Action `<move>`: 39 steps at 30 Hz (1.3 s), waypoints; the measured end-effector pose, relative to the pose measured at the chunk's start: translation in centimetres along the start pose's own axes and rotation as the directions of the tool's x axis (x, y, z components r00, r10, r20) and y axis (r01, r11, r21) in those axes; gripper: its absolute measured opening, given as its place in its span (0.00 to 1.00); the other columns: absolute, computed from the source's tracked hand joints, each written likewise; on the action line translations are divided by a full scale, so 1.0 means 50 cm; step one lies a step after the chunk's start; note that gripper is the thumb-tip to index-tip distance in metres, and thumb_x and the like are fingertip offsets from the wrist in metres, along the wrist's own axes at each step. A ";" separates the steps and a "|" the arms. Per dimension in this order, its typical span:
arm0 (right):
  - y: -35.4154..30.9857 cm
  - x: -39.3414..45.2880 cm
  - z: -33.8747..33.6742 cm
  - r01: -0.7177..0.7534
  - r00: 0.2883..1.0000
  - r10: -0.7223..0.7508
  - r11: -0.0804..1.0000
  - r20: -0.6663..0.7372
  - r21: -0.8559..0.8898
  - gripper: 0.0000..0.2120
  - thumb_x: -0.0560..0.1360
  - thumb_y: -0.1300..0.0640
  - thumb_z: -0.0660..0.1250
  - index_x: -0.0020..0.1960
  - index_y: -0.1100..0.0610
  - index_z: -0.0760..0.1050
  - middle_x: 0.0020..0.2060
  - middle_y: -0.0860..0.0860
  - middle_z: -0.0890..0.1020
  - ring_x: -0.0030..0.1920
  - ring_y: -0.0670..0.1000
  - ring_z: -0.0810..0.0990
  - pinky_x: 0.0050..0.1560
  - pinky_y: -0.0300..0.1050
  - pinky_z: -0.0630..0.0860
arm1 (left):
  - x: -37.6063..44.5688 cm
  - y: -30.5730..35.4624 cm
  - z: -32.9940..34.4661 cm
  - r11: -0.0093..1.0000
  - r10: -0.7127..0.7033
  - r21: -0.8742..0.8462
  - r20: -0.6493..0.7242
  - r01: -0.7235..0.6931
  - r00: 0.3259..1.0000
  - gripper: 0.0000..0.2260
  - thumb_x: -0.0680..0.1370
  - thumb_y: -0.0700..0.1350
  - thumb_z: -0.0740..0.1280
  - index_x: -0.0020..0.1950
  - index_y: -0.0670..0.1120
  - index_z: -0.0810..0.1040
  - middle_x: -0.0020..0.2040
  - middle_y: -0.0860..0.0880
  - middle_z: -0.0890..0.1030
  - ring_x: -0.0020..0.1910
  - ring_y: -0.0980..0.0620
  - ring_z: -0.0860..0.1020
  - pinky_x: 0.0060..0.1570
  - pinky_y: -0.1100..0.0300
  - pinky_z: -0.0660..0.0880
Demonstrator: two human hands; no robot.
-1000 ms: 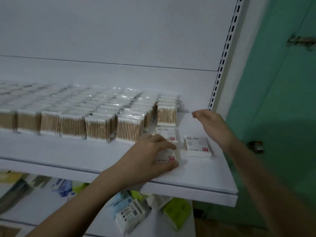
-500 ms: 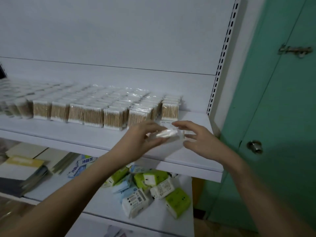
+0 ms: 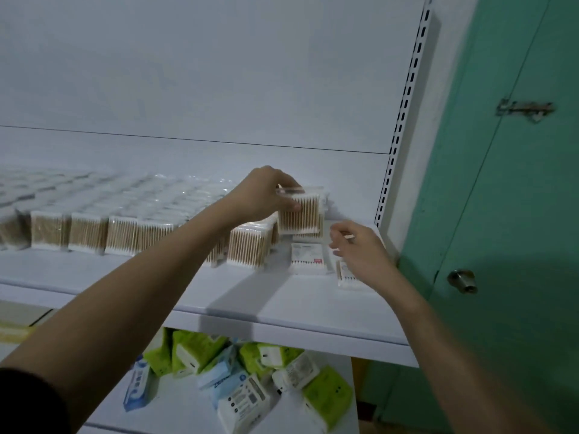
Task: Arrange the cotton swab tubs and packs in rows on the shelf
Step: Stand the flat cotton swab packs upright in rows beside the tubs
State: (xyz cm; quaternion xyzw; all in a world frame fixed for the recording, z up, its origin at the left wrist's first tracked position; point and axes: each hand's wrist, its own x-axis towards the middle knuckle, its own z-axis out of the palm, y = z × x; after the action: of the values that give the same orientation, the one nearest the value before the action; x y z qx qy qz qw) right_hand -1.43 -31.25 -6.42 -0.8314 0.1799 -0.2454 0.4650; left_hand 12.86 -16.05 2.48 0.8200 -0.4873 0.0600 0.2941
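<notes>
The left hand point(image 3: 266, 195) is at the centre of the frame, a little above the middle, and it grips an upright swab pack point(image 3: 300, 213) at the right end of the rows. The fingers curl over the top edge of this pack and the thumb presses on its front face near the upper left corner, so most of the pack hangs below and to the right of the grip. The pack is tilted a little, and its lower edge is just above another pack of the last column; I cannot tell if the two touch. The right hand point(image 3: 360, 252) is lower and to the right, over the white shelf point(image 3: 282, 308). Its fingers are loosely curled, and a thin stick seems to be between the fingertips, but the picture is blurred there and I cannot tell if the hand really pinches something. Just left of this hand a flat pack point(image 3: 307, 258) with a white label lies on the shelf, in front of the last column. Another flat pack point(image 3: 346, 275) lies partly under the right hand. The rows of packs point(image 3: 125, 233) stand upright from the left edge of the frame to the centre. On the lower shelf, at the bottom centre, green and blue tissue packs point(image 3: 250, 380) lie in a loose heap. A green door point(image 3: 517, 214) fills the right side.
</notes>
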 end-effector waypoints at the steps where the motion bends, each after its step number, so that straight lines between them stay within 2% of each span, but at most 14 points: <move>1: 0.005 0.006 0.004 0.013 1.000 -0.009 0.987 0.024 -0.159 0.14 0.83 0.54 0.60 0.67 0.56 0.74 0.61 0.51 0.78 0.57 0.49 0.79 0.60 0.44 0.74 | 0.020 -0.007 0.004 1.000 -0.023 -0.001 0.007 0.023 1.000 0.17 0.73 0.47 0.75 0.61 0.47 0.81 0.58 0.49 0.81 0.52 0.56 0.73 0.49 0.64 0.65; 5: 0.020 0.011 0.033 0.171 0.956 -0.004 0.819 0.293 -0.547 0.23 0.83 0.45 0.57 0.76 0.50 0.64 0.76 0.46 0.64 0.72 0.51 0.68 0.70 0.46 0.64 | 0.081 -0.024 0.036 0.999 -0.041 0.037 0.054 0.039 0.998 0.17 0.73 0.46 0.75 0.61 0.45 0.81 0.58 0.49 0.82 0.52 0.56 0.75 0.50 0.65 0.67; 8: 0.030 0.007 0.044 0.228 0.944 -0.008 0.736 0.329 -0.638 0.23 0.83 0.43 0.53 0.77 0.46 0.61 0.78 0.44 0.58 0.73 0.50 0.66 0.72 0.47 0.61 | 0.110 -0.032 0.071 0.995 -0.046 0.087 0.084 0.038 0.995 0.19 0.70 0.46 0.77 0.60 0.45 0.82 0.57 0.49 0.83 0.56 0.53 0.79 0.54 0.63 0.72; 10: 0.031 -0.003 0.040 0.224 0.947 -0.013 0.743 0.320 -0.631 0.23 0.83 0.42 0.53 0.77 0.45 0.61 0.79 0.44 0.58 0.74 0.49 0.65 0.73 0.47 0.59 | 0.124 -0.039 0.095 0.993 -0.047 0.113 0.085 0.038 0.995 0.19 0.69 0.45 0.78 0.59 0.44 0.82 0.56 0.48 0.83 0.55 0.52 0.80 0.56 0.62 0.74; 16: 0.030 -0.033 0.025 0.209 0.939 0.009 0.780 0.344 -0.590 0.24 0.83 0.42 0.54 0.77 0.44 0.61 0.78 0.44 0.58 0.76 0.48 0.60 0.76 0.48 0.56 | 0.134 -0.056 0.151 0.976 -0.017 0.219 0.068 0.001 0.998 0.11 0.72 0.40 0.74 0.54 0.44 0.83 0.53 0.47 0.83 0.54 0.47 0.79 0.52 0.59 0.75; 19: 0.028 -0.039 0.022 0.194 0.936 0.018 0.806 0.351 -0.559 0.23 0.82 0.42 0.56 0.77 0.44 0.62 0.78 0.43 0.59 0.76 0.48 0.61 0.76 0.48 0.57 | 0.127 -0.061 0.167 0.952 -0.006 0.304 0.083 -0.019 0.996 0.15 0.74 0.40 0.70 0.60 0.45 0.79 0.56 0.45 0.80 0.56 0.46 0.76 0.52 0.56 0.74; 22: 0.018 -0.038 0.013 0.178 0.946 -0.018 0.863 0.322 -0.473 0.23 0.82 0.44 0.58 0.75 0.47 0.65 0.75 0.44 0.65 0.74 0.48 0.64 0.74 0.47 0.61 | 0.116 -0.049 0.161 0.885 0.085 0.455 0.056 -0.101 0.995 0.20 0.75 0.42 0.68 0.67 0.47 0.74 0.62 0.46 0.76 0.63 0.44 0.70 0.57 0.52 0.69; 24: 0.010 -0.035 -0.002 0.157 0.965 -0.043 0.887 0.259 -0.435 0.21 0.82 0.45 0.59 0.74 0.48 0.67 0.73 0.43 0.68 0.71 0.47 0.68 0.72 0.47 0.65 | 0.097 -0.028 0.146 0.905 0.143 0.398 0.038 -0.146 0.989 0.18 0.76 0.45 0.68 0.65 0.48 0.75 0.62 0.47 0.75 0.63 0.46 0.70 0.57 0.53 0.68; 26: 0.004 -0.029 -0.023 0.138 0.979 -0.055 0.883 0.194 -0.448 0.19 0.82 0.46 0.59 0.71 0.48 0.70 0.70 0.44 0.72 0.67 0.47 0.72 0.68 0.48 0.69 | 0.065 -0.008 0.127 0.963 0.145 0.219 0.064 -0.156 0.987 0.13 0.77 0.48 0.69 0.61 0.49 0.79 0.58 0.49 0.78 0.59 0.49 0.74 0.54 0.57 0.70; 29: 0.002 -0.020 -0.055 0.089 0.991 -0.028 0.872 0.134 -0.482 0.16 0.82 0.47 0.59 0.67 0.49 0.74 0.63 0.44 0.77 0.57 0.46 0.77 0.59 0.48 0.75 | 0.003 0.012 0.114 0.992 0.111 0.022 0.260 -0.121 0.959 0.14 0.75 0.54 0.71 0.57 0.50 0.81 0.55 0.53 0.80 0.52 0.55 0.77 0.50 0.63 0.71; 31: 0.007 -0.019 -0.067 0.067 0.993 -0.010 0.857 0.114 -0.511 0.14 0.82 0.48 0.59 0.65 0.49 0.75 0.60 0.44 0.79 0.55 0.46 0.77 0.56 0.48 0.76 | -0.032 0.016 0.120 0.994 0.066 0.051 0.404 -0.094 0.912 0.21 0.72 0.58 0.73 0.62 0.52 0.78 0.58 0.56 0.77 0.53 0.57 0.74 0.51 0.63 0.69; 33: 0.012 -0.022 -0.071 0.055 0.994 0.000 0.852 0.105 -0.521 0.13 0.82 0.48 0.59 0.63 0.49 0.76 0.58 0.44 0.79 0.54 0.46 0.77 0.54 0.48 0.77 | -0.053 0.014 0.134 0.991 0.013 0.115 0.467 -0.075 0.884 0.26 0.70 0.58 0.74 0.65 0.53 0.74 0.61 0.55 0.74 0.53 0.56 0.72 0.51 0.61 0.68; 36: 0.018 -0.032 -0.070 0.053 0.994 0.003 0.855 0.106 -0.515 0.13 0.82 0.48 0.59 0.62 0.49 0.76 0.57 0.44 0.79 0.52 0.46 0.77 0.52 0.47 0.78 | -0.070 0.013 0.150 0.986 0.001 0.150 0.441 -0.075 0.897 0.27 0.69 0.56 0.76 0.65 0.52 0.73 0.60 0.52 0.73 0.53 0.53 0.72 0.50 0.60 0.70; 39: 0.022 -0.042 -0.068 0.063 0.993 -0.005 0.859 0.114 -0.508 0.13 0.82 0.49 0.59 0.63 0.49 0.75 0.57 0.44 0.79 0.53 0.46 0.77 0.53 0.46 0.77 | -0.084 0.014 0.157 0.976 0.022 0.190 0.404 -0.108 0.914 0.23 0.70 0.55 0.75 0.63 0.52 0.75 0.58 0.52 0.74 0.53 0.53 0.71 0.49 0.59 0.67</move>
State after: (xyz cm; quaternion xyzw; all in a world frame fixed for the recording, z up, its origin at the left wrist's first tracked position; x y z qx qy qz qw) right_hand -5.19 -33.04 -6.34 -0.9400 0.1980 -0.1516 0.2326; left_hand 8.60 -17.32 -5.27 0.8245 -0.5552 -0.0483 0.0986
